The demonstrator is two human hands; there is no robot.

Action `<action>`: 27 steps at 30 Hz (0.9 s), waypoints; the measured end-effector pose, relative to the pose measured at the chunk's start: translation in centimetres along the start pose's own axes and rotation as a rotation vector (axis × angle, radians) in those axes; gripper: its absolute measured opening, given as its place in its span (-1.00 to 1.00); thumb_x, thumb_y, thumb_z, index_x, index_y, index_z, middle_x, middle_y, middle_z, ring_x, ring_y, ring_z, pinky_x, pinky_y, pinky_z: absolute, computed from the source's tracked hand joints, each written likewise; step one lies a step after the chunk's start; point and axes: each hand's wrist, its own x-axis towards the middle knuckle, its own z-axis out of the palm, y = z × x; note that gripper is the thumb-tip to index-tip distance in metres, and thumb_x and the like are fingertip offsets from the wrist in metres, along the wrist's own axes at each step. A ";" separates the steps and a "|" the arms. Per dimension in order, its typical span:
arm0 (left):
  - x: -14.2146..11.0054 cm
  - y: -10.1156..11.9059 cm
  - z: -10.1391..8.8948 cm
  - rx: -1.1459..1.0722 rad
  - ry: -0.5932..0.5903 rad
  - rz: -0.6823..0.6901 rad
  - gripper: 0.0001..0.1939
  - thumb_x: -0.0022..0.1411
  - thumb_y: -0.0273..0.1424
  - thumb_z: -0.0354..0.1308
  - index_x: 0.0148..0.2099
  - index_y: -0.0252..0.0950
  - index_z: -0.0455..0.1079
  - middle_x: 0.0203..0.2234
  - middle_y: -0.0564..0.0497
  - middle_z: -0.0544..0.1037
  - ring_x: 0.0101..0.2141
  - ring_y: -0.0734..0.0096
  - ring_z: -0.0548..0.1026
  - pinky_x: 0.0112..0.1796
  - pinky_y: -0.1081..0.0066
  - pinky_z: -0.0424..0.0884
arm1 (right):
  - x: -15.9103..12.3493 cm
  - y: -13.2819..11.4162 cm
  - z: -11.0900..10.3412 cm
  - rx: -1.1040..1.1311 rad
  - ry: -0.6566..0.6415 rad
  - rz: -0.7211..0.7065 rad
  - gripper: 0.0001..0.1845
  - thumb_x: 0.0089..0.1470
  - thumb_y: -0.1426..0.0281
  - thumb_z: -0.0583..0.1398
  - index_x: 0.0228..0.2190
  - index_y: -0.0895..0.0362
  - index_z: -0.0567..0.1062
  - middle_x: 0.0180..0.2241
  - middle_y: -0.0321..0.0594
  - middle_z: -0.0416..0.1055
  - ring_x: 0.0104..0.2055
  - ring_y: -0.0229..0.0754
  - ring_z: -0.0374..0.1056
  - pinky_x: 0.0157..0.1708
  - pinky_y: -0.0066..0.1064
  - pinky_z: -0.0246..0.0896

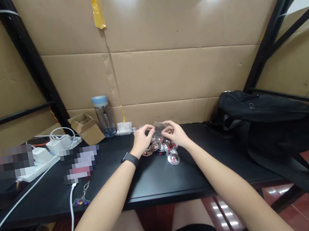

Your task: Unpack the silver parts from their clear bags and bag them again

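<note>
Both hands meet over the middle of the black table, pinching a thin, see-through plastic bag [159, 127]. My left hand [143, 140], with a black watch on its wrist, grips the bag's left side between thumb and fingers. From the right, my right hand [176, 134] pinches the other side. Below the fingers lie several shiny round silver pieces with red centres, partly covered by the hands. One silver piece [173, 158] sits nearest to me, just below my right hand. Their exact kind is too small to tell.
A blue-lidded bottle [103, 116], an open cardboard box [86, 128] and a small white packet [124, 127] stand at the back left. A power strip [38, 168] with cables and a blurred phone [82, 164] lie left. A black backpack [263, 120] fills the right side.
</note>
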 end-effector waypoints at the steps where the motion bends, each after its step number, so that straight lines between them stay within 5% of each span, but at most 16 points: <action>1: 0.0 0.0 0.0 -0.001 -0.004 -0.011 -0.84 0.31 -0.29 0.16 -0.13 -0.20 0.49 -0.19 -0.01 0.66 -0.12 0.25 0.60 0.00 0.27 0.43 | 0.0 0.0 0.0 0.011 0.015 -0.006 -0.48 -0.02 0.31 0.34 0.00 0.10 0.43 -0.37 -0.25 0.55 -0.37 -0.20 0.47 -0.24 -0.33 0.39; 9: -0.2 0.0 0.1 -0.099 -0.009 -0.101 -0.70 0.25 -0.35 0.22 0.03 -0.18 0.36 -0.33 0.05 0.66 -0.23 0.30 0.63 -0.03 0.28 0.41 | -0.1 -0.6 0.3 0.128 0.096 -0.011 -0.46 -0.02 0.29 0.35 0.01 0.05 0.39 -0.41 -0.32 0.50 -0.37 -0.20 0.48 -0.23 -0.34 0.41; 16: -0.1 0.4 0.2 -0.015 -0.023 -0.112 -0.67 0.31 -0.34 0.15 0.11 -0.17 0.29 -0.31 0.03 0.67 -0.14 0.26 0.60 0.03 0.20 0.34 | 0.1 -0.7 0.2 0.195 0.165 0.030 -0.38 -0.05 0.32 0.35 0.04 -0.01 0.30 -0.30 -0.29 0.53 -0.47 -0.25 0.46 -0.44 -0.43 0.37; 21: -0.3 1.6 -1.0 0.311 0.034 0.061 -0.72 0.41 -0.26 0.03 0.10 -0.19 0.34 0.01 -0.10 0.56 0.08 0.15 0.45 0.09 0.12 0.21 | 0.3 -0.4 -0.1 0.106 0.159 0.010 -0.80 0.01 0.29 0.29 -0.31 0.14 0.56 -0.31 -0.14 0.58 -0.41 -0.16 0.49 -0.36 -0.35 0.40; 27: -0.1 2.7 -2.7 0.495 -0.255 0.408 -0.45 0.12 -0.08 0.36 0.10 -0.16 0.39 0.07 -0.09 0.51 0.10 0.06 0.38 0.05 0.14 0.19 | 0.1 -0.2 -0.2 0.066 0.149 0.039 -0.66 0.05 0.31 0.27 -0.14 0.17 0.64 -0.44 -0.15 0.60 -0.40 -0.11 0.51 -0.31 -0.29 0.42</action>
